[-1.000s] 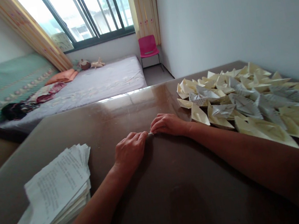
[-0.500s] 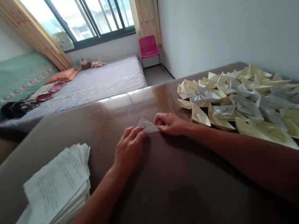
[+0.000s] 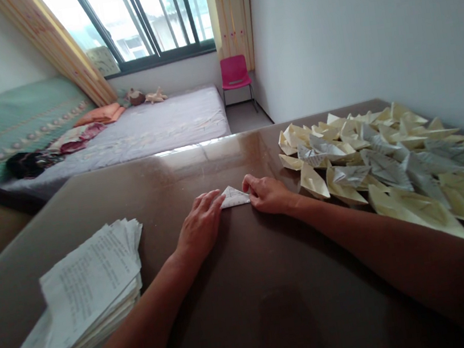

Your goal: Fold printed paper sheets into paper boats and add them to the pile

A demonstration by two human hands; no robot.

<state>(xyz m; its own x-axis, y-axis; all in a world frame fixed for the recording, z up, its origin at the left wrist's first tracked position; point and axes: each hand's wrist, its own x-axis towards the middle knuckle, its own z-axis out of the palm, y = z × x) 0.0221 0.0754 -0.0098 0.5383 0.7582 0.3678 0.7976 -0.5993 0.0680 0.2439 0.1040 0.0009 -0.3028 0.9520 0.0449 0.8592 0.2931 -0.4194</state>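
A small sheet of paper folded into a triangle [image 3: 234,198] lies at the middle of the brown table, its point facing away from me. My left hand [image 3: 202,217] holds its left corner, fingertips closed against the paper. At the right corner, my right hand [image 3: 268,193] pinches the paper between thumb and curled fingers. To the right of my right hand spreads a group of folded paper boats [image 3: 344,176], mostly cream with some printed white ones. Left of my left forearm is a stack of printed paper sheets [image 3: 84,287].
The glossy brown table [image 3: 232,300] fills the foreground. Beyond its far edge are a bed [image 3: 180,115] with an orange pillow [image 3: 100,114] and a pink chair [image 3: 234,72] by the wall. A window [image 3: 150,21] with curtains is behind.
The triangle now appears lower and flatter, with a brighter strip along its near edge. My hands remain at its two corners. The whole view has shifted slightly.
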